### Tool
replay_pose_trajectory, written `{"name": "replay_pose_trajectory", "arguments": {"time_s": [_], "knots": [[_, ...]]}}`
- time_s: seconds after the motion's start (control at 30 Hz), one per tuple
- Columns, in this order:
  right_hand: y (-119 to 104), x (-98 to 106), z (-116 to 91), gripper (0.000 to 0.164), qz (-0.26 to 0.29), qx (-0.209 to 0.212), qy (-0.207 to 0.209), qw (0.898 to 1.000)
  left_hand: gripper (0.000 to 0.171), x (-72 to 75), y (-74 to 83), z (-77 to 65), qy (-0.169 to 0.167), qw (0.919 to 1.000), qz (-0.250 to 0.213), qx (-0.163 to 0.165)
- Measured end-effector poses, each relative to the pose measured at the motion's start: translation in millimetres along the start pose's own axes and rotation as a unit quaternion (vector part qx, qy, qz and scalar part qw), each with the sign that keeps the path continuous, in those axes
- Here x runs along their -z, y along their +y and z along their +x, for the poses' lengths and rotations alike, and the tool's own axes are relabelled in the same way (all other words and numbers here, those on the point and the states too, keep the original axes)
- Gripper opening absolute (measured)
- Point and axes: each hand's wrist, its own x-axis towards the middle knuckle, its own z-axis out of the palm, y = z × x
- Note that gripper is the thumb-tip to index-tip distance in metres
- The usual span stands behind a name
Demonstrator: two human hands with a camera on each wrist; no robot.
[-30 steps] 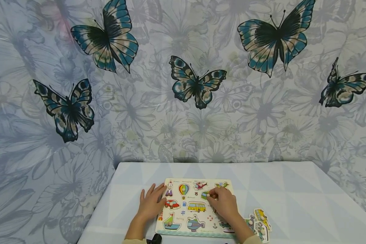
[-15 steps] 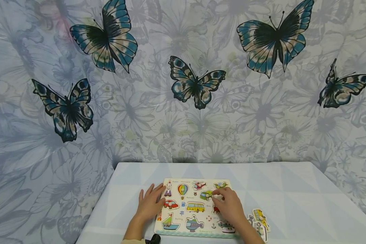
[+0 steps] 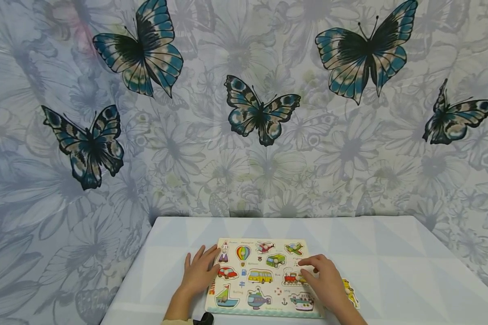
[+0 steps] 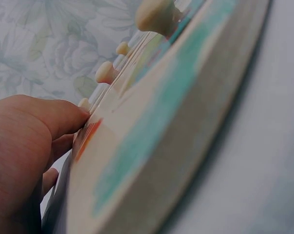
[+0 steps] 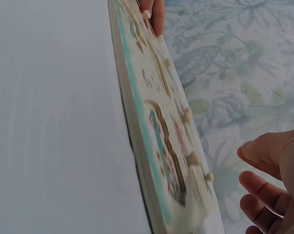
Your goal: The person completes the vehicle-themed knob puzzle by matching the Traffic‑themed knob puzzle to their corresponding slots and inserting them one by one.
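Note:
A wooden peg puzzle board [image 3: 244, 311] with vehicle pictures lies on the table. My left hand [image 3: 200, 269] rests along its left edge, fingers spread; the left wrist view shows the thumb [image 4: 71, 116] on the board's surface. My right hand [image 3: 324, 280] hovers over the right edge near the red train piece [image 3: 294, 276], thumb and index finger apart, holding nothing. A green car piece [image 3: 275, 260] sits in the upper middle of the board, below the green plane piece [image 3: 294, 248]. In the right wrist view, the fingers [image 5: 266, 190] are loosely bent beside the board.
Loose vehicle pieces [image 3: 351, 293] lie on the table [image 3: 410, 271] right of the board, partly hidden by my right hand. A black object [image 3: 204, 318] is at my left wrist. A patterned wall with butterflies [image 3: 264, 110] stands behind the table.
My right hand has let go of the green car piece, moving right and toward me. The plane, train and ship pieces have come into fuller view. My left hand stays at the board's edge.

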Motion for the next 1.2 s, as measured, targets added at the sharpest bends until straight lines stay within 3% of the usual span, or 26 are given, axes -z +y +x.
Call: {"name": "replay_pose_trajectory", "arguments": {"time_s": [0.23,0.57,0.87,1.2], "knots": [[24,21,-8,0.016,-0.035,-0.032,-0.004,0.999,0.049,0.1,-0.9,0.1,-0.002,1.0000,0.003,0.001],[60,42,-17,0.015,-0.033,-0.074,-0.044,0.996,0.048,-0.8,-1.0,0.1,-0.009,0.9999,0.002,0.004],[86,47,-20,0.021,-0.041,-0.102,-0.076,0.991,0.049,0.6,0.8,-0.2,0.002,1.0000,0.004,-0.005],[98,51,-24,0.028,-0.036,-0.097,-0.079,0.992,0.049,-0.8,-0.9,1.2,-0.009,0.9999,0.005,0.006]]}}
